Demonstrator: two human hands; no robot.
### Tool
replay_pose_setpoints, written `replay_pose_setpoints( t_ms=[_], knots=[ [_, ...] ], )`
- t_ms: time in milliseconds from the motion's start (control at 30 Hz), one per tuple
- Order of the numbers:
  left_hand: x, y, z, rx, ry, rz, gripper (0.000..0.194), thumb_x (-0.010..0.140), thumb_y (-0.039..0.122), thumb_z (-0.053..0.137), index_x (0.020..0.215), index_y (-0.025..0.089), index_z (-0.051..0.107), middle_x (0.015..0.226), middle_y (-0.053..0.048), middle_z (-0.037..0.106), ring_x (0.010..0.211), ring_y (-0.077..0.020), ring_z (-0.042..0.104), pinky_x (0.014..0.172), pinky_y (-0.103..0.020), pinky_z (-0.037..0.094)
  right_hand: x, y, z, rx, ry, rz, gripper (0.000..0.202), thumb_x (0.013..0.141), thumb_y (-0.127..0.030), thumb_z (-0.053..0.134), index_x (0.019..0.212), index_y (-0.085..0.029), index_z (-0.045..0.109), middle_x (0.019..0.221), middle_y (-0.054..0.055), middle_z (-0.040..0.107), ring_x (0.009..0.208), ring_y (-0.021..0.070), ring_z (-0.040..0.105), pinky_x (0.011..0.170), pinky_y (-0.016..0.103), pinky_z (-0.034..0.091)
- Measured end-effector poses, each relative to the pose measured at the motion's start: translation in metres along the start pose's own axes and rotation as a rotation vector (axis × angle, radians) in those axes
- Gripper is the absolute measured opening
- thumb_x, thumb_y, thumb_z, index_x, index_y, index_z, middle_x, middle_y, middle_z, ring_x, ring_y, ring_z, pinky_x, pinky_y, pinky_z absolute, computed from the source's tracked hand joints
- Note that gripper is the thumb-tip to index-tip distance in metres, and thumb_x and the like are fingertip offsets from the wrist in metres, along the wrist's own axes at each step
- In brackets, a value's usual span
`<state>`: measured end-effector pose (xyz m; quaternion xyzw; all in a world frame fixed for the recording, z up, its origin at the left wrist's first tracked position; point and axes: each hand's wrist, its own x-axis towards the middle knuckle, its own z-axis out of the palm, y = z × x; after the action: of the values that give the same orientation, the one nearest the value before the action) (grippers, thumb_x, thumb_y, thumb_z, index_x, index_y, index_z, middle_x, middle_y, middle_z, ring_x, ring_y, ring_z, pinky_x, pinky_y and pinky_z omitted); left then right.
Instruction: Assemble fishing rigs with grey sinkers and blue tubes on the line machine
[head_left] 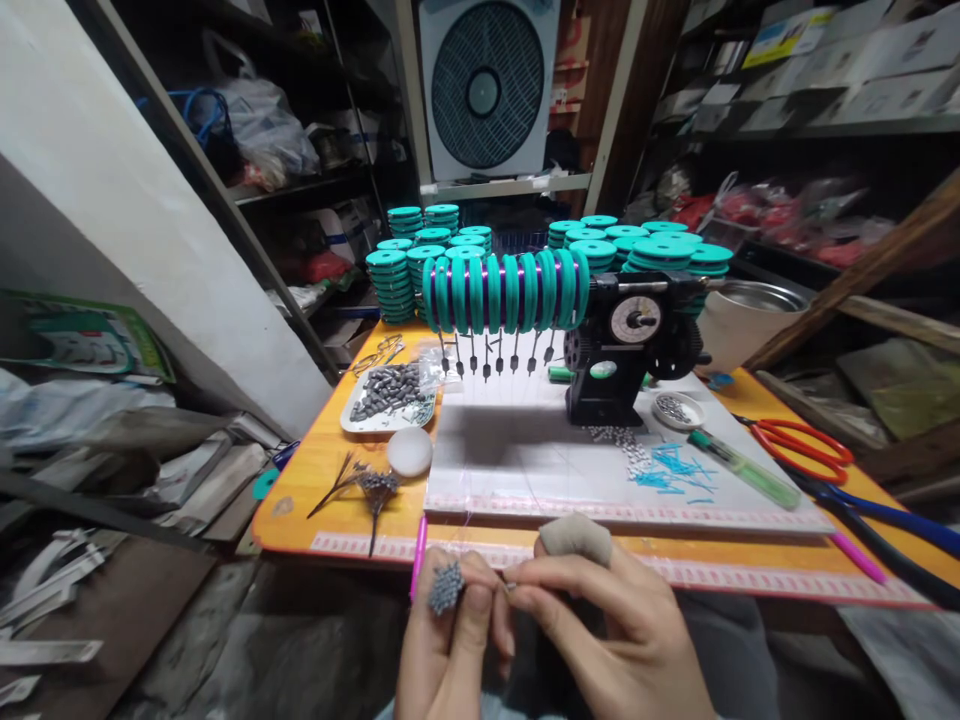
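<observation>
Hands at table edge: left hand [450,630] clutches grey sinkers [445,587]; right hand [600,620] pinches a small piece, fingertips closed.

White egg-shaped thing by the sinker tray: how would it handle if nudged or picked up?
The white egg-shaped object is rounded with no flat base showing, so it would probably roll on the orange table if pushed. Its smooth surface looks slippery to pinch. Weight and fragility can't be judged from this view.

orange table [315,470], white mat [525,470], tray of grey weights [386,393], red scissors [806,445], black winder [619,370]
</observation>
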<state>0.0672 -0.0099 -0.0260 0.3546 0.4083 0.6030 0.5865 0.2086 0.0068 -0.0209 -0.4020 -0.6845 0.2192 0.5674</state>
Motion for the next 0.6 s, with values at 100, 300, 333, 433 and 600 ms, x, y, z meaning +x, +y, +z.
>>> replay_pose_setpoints(
  t_ms=[100, 300, 333, 433, 600],
  knots=[
    [0.006, -0.001, -0.009, 0.038, -0.103, 0.236, 0.017, 0.097, 0.033, 0.062, 0.083, 0.025, 0.067, 0.059, 0.004, 0.054, 0.063, -0.0140, 0.058, 0.061, -0.023, 0.047, -0.005, 0.004, -0.006, -0.064, -0.027, -0.060, 0.017, 0.087, -0.008, 0.070, 0.098, -0.021, 0.073, 0.080, 0.001, 0.067, 0.073, 0.0130, 0.067, 0.062, 0.020, 0.058],
    [0.005, -0.002, -0.013, 0.188, -0.118, 0.409, 0.013, 0.100, 0.029, 0.056, 0.092, 0.028, 0.066, 0.063, 0.005, 0.055, 0.063, -0.0141, 0.055, 0.061, -0.025, 0.046, -0.009, 0.001, -0.011, -0.247, -0.146, -0.163, 0.019, 0.083, -0.008, 0.069, 0.094, -0.024, 0.069, 0.077, -0.002, 0.069, 0.063, 0.0144, 0.069, 0.093, 0.047, 0.061],
    [0.003, -0.003, -0.011, 0.188, -0.079, 0.422, 0.013, 0.100, 0.031, 0.057, 0.091, 0.028, 0.066, 0.062, 0.005, 0.055, 0.061, -0.0141, 0.054, 0.060, -0.025, 0.045, -0.009, 0.001, -0.012, -0.258, -0.152, -0.166, 0.020, 0.083, -0.008, 0.069, 0.094, -0.024, 0.069, 0.077, -0.002, 0.070, 0.062, 0.0144, 0.069, 0.095, 0.049, 0.059],
    [0.000, -0.004, -0.002, 0.182, -0.010, 0.421, 0.014, 0.098, 0.034, 0.060, 0.087, 0.028, 0.065, 0.059, 0.005, 0.052, 0.059, -0.0145, 0.052, 0.057, -0.026, 0.042, -0.008, -0.001, -0.013, -0.266, -0.160, -0.168, 0.019, 0.083, -0.009, 0.069, 0.093, -0.025, 0.070, 0.075, -0.003, 0.071, 0.060, 0.0146, 0.070, 0.095, 0.049, 0.060],
    [0.000, -0.004, 0.001, 0.181, 0.010, 0.409, 0.015, 0.098, 0.035, 0.060, 0.086, 0.028, 0.065, 0.059, 0.005, 0.051, 0.059, -0.0151, 0.052, 0.058, -0.026, 0.040, -0.006, -0.004, -0.015, -0.247, -0.176, -0.182, 0.019, 0.082, -0.007, 0.069, 0.091, -0.024, 0.070, 0.074, -0.003, 0.070, 0.061, 0.0139, 0.069, 0.093, 0.044, 0.060]
  ],
)
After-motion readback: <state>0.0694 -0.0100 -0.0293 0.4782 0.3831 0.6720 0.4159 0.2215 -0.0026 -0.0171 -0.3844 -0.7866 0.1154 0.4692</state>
